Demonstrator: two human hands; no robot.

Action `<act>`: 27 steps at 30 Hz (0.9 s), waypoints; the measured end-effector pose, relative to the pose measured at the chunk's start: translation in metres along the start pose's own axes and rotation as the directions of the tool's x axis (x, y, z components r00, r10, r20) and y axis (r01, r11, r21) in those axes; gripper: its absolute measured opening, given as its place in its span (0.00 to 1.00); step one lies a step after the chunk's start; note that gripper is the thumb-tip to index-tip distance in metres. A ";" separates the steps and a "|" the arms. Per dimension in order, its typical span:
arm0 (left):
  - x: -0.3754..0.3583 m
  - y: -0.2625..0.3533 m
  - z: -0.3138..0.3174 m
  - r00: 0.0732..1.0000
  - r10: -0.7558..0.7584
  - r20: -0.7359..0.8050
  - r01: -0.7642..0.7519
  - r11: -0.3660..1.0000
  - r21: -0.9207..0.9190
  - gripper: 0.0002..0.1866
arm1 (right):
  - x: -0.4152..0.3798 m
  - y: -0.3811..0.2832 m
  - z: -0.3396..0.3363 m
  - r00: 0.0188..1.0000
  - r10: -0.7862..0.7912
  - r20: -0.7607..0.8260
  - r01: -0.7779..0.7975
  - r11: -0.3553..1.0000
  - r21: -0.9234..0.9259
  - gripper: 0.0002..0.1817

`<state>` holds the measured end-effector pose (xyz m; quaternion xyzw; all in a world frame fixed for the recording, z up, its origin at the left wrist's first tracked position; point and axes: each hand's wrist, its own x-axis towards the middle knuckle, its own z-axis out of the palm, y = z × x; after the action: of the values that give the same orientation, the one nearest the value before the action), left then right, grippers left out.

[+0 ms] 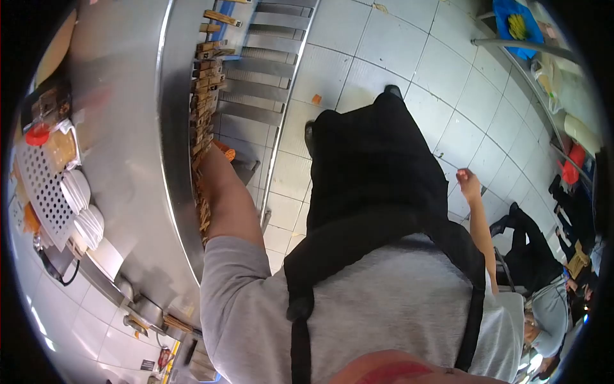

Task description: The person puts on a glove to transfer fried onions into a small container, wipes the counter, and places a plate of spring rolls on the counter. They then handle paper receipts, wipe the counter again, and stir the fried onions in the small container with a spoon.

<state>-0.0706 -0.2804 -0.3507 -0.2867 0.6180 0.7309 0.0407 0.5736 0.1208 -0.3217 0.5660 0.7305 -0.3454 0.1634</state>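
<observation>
On the left, my bare forearm reaches in against the row of wooden clothespins [208, 89] along the edge of the steel counter [121, 83]. My left hand [212, 157] is mostly out of sight at that edge, so its fingers cannot be made out. An orange object [225, 151] shows just beside it. Over the tiled floor to the right, my right hand [469, 182] hangs apart from everything, its fingers curled in with nothing visible in them.
A slatted metal shelf [256, 89] runs beside the counter. White dishes [83, 208] and a perforated tray [41, 192] stand on the far left. At right, a person in dark trousers [534, 246] is nearby. A blue-lined container [513, 29] sits at upper right.
</observation>
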 end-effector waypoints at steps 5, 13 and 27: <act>-0.031 -0.027 -0.012 0.995 -0.075 0.068 0.092 0.952 -0.290 0.28 | 0.001 -0.018 0.024 0.998 -0.036 0.050 0.029 0.990 0.140 0.09; -0.065 -0.060 0.010 0.972 -0.139 0.190 0.230 0.734 -0.639 0.33 | -0.003 -0.038 0.022 0.973 -0.031 0.227 0.030 0.999 0.011 0.10; -0.266 -0.068 -0.081 0.829 -0.346 0.440 0.492 0.825 -0.278 0.37 | 0.016 -0.350 0.123 0.419 -0.695 0.584 0.487 0.715 0.502 0.50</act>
<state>0.2085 -0.2612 -0.2913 -0.2767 0.3656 0.8490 0.2628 0.2207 0.0054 -0.3068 0.0925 0.6986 -0.6688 0.2369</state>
